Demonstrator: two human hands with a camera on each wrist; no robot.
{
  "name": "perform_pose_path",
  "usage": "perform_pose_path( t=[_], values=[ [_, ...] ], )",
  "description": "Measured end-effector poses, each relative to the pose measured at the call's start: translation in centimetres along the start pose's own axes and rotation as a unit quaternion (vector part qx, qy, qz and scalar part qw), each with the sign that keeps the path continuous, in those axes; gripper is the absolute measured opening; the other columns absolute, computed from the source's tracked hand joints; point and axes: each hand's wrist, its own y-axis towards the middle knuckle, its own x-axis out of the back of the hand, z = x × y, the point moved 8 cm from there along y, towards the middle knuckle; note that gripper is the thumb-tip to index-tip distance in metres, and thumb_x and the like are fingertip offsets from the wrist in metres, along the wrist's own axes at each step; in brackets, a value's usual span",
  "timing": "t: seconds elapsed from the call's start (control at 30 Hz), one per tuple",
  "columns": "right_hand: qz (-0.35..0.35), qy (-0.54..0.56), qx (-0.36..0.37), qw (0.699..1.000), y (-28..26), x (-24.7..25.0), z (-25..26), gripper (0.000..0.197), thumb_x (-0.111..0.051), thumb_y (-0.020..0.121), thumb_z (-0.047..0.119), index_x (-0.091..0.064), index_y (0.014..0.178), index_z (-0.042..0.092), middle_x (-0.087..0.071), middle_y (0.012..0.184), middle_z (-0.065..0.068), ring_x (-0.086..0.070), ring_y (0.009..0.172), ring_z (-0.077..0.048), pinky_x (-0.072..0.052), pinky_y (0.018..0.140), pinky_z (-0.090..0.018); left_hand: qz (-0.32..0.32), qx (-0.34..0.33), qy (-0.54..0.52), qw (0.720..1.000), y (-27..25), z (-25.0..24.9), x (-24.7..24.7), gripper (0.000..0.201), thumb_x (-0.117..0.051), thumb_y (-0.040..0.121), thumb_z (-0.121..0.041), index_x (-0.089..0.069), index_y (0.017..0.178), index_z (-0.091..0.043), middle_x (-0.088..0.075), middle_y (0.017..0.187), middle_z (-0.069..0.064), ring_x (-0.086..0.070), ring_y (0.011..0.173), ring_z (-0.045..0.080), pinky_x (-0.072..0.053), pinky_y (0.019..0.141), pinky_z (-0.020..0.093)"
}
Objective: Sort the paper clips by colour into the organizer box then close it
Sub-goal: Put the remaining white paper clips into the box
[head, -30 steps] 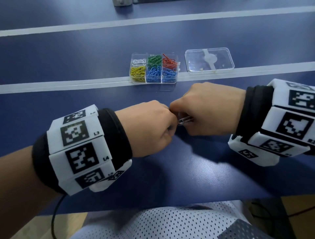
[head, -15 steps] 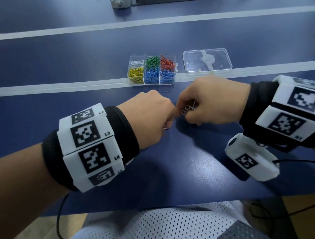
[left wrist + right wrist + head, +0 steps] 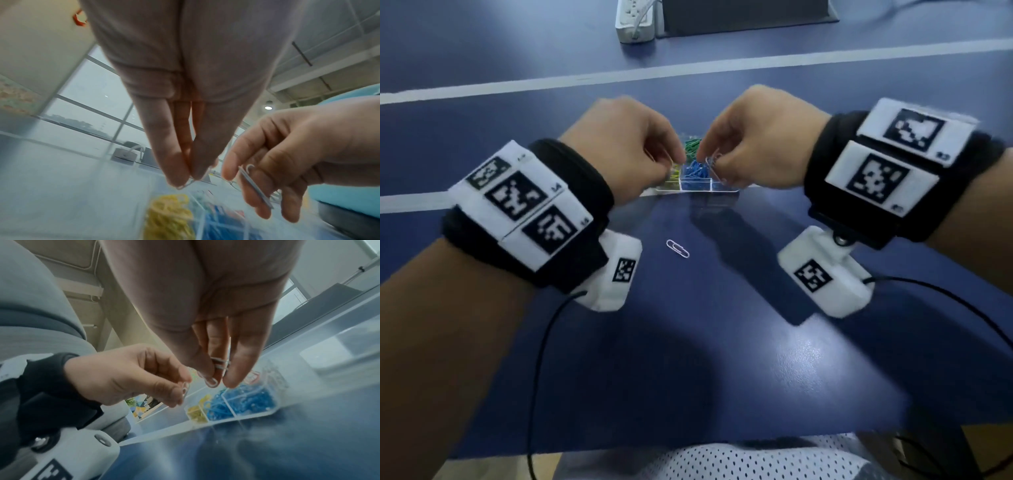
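Observation:
The clear organizer box (image 3: 690, 190) sits on the blue table, holding green (image 3: 692, 144), blue (image 3: 695, 171) and yellow clips (image 3: 672, 174); its other compartments are hidden by my hands. My left hand (image 3: 676, 162) hovers over the box's left side and pinches one white paper clip (image 3: 184, 185) between thumb and forefinger. To its right, my right hand (image 3: 709, 164) holds a small bunch of white clips (image 3: 217, 368) over the blue compartments (image 3: 246, 400). One white clip (image 3: 677, 248) lies alone on the table in front of the box.
A white power strip (image 3: 635, 20) and a dark flat object (image 3: 746, 13) lie at the table's far edge. White tape lines (image 3: 688, 68) cross the table. In the right wrist view, the clear lid (image 3: 339, 356) lies just beyond the box.
Both hands have lifted off the table near me and moved forward over the organizer box, each carrying white clips. One white clip stays behind on the table.

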Motion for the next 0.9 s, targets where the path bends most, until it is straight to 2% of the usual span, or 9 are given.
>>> perform_pose_path(
  t=[0.1, 0.17, 0.27, 0.37, 0.5, 0.6, 0.7, 0.8, 0.9],
  values=[
    [-0.018, -0.015, -0.012, 1.0, 2.3, 0.2, 1.1, 0.026, -0.06, 0.078, 0.012, -0.073, 0.096, 0.025, -0.064, 0.077, 0.002, -0.057, 0.074, -0.012, -0.045, 0.072, -0.021, -0.031, 0.014, -0.03, 0.999, 1.9, 0.9, 0.7, 0.024, -0.06, 0.075, -0.004, -0.072, 0.085, -0.022, -0.067, 0.069, -0.001, -0.057, 0.054, -0.001, -0.046, 0.06, 0.014],
    [-0.025, -0.009, -0.029, 0.999, 3.6, 0.2, 1.4, 0.026, -0.061, 0.078, 0.009, -0.073, 0.097, 0.022, -0.064, 0.075, 0.001, -0.06, 0.071, -0.015, -0.049, 0.07, -0.024, -0.05, 0.015, -0.035, 0.998, 2.7, 1.1, 0.9, 0.025, -0.057, 0.076, -0.002, -0.071, 0.085, -0.02, -0.07, 0.077, 0.005, -0.062, 0.064, 0.011, -0.049, 0.071, 0.021],
    [-0.031, -0.009, -0.042, 0.999, 4.8, 0.2, 1.7, 0.029, -0.061, 0.077, 0.007, -0.072, 0.1, 0.02, -0.069, 0.082, -0.004, -0.068, 0.082, -0.021, -0.057, 0.078, -0.031, -0.074, 0.013, -0.035, 0.997, 3.4, 1.4, 1.0, 0.026, -0.052, 0.077, -0.001, -0.07, 0.088, -0.017, -0.072, 0.087, 0.01, -0.067, 0.08, 0.026, -0.055, 0.08, 0.033],
    [-0.028, -0.008, -0.049, 0.998, 5.6, 0.0, 1.8, 0.029, -0.062, 0.077, 0.008, -0.071, 0.102, 0.019, -0.071, 0.086, -0.005, -0.07, 0.084, -0.022, -0.058, 0.082, -0.034, -0.074, 0.017, -0.029, 0.997, 4.0, 2.0, 0.8, 0.025, -0.056, 0.078, -0.001, -0.068, 0.092, -0.016, -0.072, 0.091, 0.01, -0.068, 0.082, 0.024, -0.054, 0.078, 0.029],
    [-0.013, -0.013, -0.055, 0.998, 5.9, 0.0, 1.7, 0.028, -0.063, 0.078, 0.007, -0.072, 0.101, 0.018, -0.073, 0.091, -0.006, -0.07, 0.087, -0.022, -0.057, 0.084, -0.038, -0.057, 0.016, -0.04, 0.997, 4.2, 2.4, 0.8, 0.027, -0.067, 0.076, -0.004, -0.064, 0.098, -0.018, -0.071, 0.086, 0.001, -0.063, 0.075, 0.013, -0.048, 0.07, 0.019],
    [-0.012, -0.016, -0.057, 0.998, 5.8, 0.3, 1.5, 0.024, -0.063, 0.078, 0.007, -0.073, 0.096, 0.02, -0.073, 0.085, -0.002, -0.07, 0.087, -0.02, -0.057, 0.084, -0.037, -0.064, -0.012, -0.016, 0.998, 3.0, 1.8, 1.8, 0.022, -0.07, 0.076, -0.012, -0.065, 0.095, -0.02, -0.066, 0.081, -0.003, -0.059, 0.073, 0.012, -0.049, 0.076, 0.024],
    [-0.012, -0.013, -0.064, 0.998, 5.5, 0.4, 1.0, 0.024, -0.062, 0.078, 0.007, -0.074, 0.092, 0.022, -0.067, 0.069, 0.003, -0.071, 0.082, -0.017, -0.057, 0.083, -0.035, 0.035, -0.09, 0.049, 0.994, 0.5, -0.3, 0.5, 0.012, -0.073, 0.072, -0.023, -0.071, 0.084, -0.023, -0.067, 0.073, -0.002, -0.061, 0.07, 0.014, -0.048, 0.073, 0.025],
    [-0.013, -0.002, -0.068, 0.998, 5.3, 0.3, 0.8, 0.023, -0.061, 0.079, 0.008, -0.074, 0.091, 0.022, -0.068, 0.071, 0.002, -0.071, 0.08, -0.017, -0.058, 0.082, -0.035, 0.175, -0.139, 0.132, 0.966, -1.9, -1.2, -3.1, 0.019, -0.075, 0.069, -0.033, -0.073, 0.087, -0.027, -0.068, 0.08, -0.006, -0.056, 0.07, 0.01, -0.041, 0.065, 0.02],
    [-0.01, -0.01, -0.062, 0.998, 5.1, 0.1, 1.1, 0.025, -0.06, 0.079, 0.007, -0.074, 0.095, 0.019, -0.067, 0.072, 0.003, -0.07, 0.085, -0.018, -0.057, 0.084, -0.035, 0.236, -0.149, 0.169, 0.945, -2.7, -0.9, -5.2, 0.02, -0.073, 0.072, -0.033, -0.073, 0.091, -0.025, -0.069, 0.089, -0.005, -0.055, 0.075, 0.011, -0.049, 0.074, 0.026]
  ],
)
